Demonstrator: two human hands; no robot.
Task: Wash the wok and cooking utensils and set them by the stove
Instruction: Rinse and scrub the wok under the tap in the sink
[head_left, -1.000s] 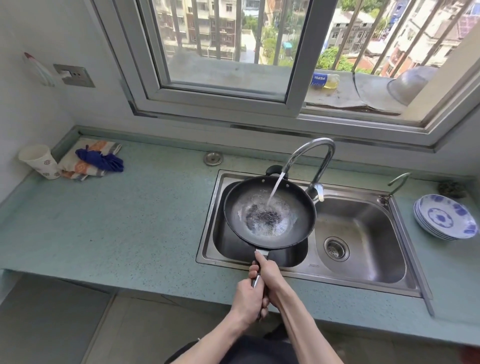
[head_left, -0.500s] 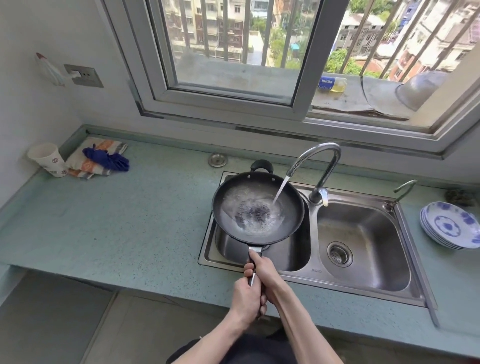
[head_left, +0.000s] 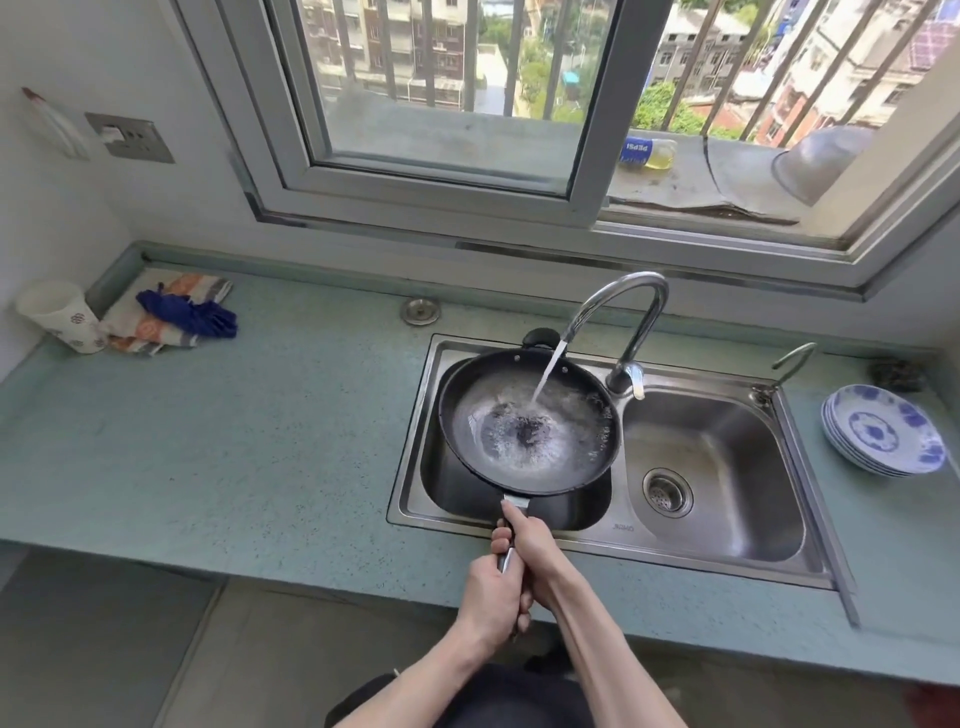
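Wok (head_left: 530, 423) sits over the sink's left basin, both hands (head_left: 511, 566) clamped around its handle.

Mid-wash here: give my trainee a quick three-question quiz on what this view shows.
1. True or false: both hands grip the wok handle, left hand nearer the person than right hand.
2. The wok is held over which basin of the sink? A) left B) right
3. Fill in: water from the faucet lands ____ the wok.

Key: 1 true; 2 A; 3 inside.
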